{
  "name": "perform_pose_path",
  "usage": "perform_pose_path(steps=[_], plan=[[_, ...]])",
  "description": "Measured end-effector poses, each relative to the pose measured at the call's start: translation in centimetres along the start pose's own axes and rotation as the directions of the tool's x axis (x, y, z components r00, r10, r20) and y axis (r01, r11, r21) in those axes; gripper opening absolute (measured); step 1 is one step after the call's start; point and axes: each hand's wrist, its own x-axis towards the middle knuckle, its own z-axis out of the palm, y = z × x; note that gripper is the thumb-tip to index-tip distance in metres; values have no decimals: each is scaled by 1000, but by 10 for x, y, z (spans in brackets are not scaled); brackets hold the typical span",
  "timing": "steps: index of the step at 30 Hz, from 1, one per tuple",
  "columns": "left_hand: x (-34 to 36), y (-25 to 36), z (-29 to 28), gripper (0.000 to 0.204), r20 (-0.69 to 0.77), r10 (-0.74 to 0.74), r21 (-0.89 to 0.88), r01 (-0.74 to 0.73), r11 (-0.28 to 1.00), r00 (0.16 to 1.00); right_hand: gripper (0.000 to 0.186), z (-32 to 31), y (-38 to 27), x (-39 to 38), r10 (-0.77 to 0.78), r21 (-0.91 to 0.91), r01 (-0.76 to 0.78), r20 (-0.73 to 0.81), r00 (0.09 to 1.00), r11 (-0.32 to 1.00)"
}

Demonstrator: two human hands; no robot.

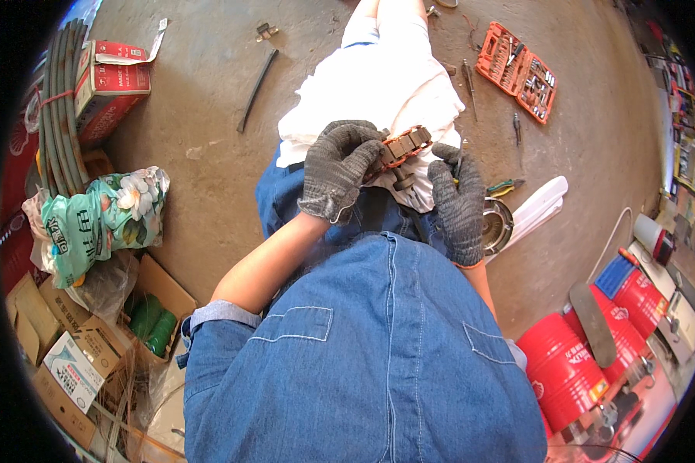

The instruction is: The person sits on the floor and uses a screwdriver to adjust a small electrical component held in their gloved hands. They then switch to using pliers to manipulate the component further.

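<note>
My left hand [338,166], in a dark grey knit glove, grips a stator [406,147] with copper-coloured windings and a brown segmented core. A short shaft-like metal part [402,180] hangs just below it. To the right of the stator is my right hand [457,197], gloved alike, its fingers curled in. Something thin and dark shows at those fingertips, too small to name. A white cloth [363,96] lies spread over my lap beneath the stator. Close by my right hand are a round metal housing [497,225] and green-and-yellow handled pliers [505,187].
Long white blades [534,214] lie right of the housing. An open orange socket set [515,73] rests on the floor, near a screwdriver [517,127]. A black hose piece [258,90] lies ahead on the left. Boxes [112,85] flank me left, red drums [561,372] right.
</note>
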Motion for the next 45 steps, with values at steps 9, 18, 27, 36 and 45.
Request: perform_pose_path(steps=[9,18,27,36,45], plan=[[-9,1,3,28,81,287,110,-295,949,954,28,-2,-18,-10,39,122,-43,38,999,992],[3,-13,1,37,71,402,335,-401,852,913,26,-6,-14,-24,48,-81,-32,209,977,996],[1,-6,0,28,138,542,513,-528,677,829,26,-4,29,-17,-126,-397,225,259,958,890],[3,6,9,20,152,499,645,-468,604,853,26,4,-2,-15,-82,-264,160,283,956,951],[3,3,-1,18,133,476,516,-471,715,869,28,4,8,-18,-60,-361,134,210,976,923]])
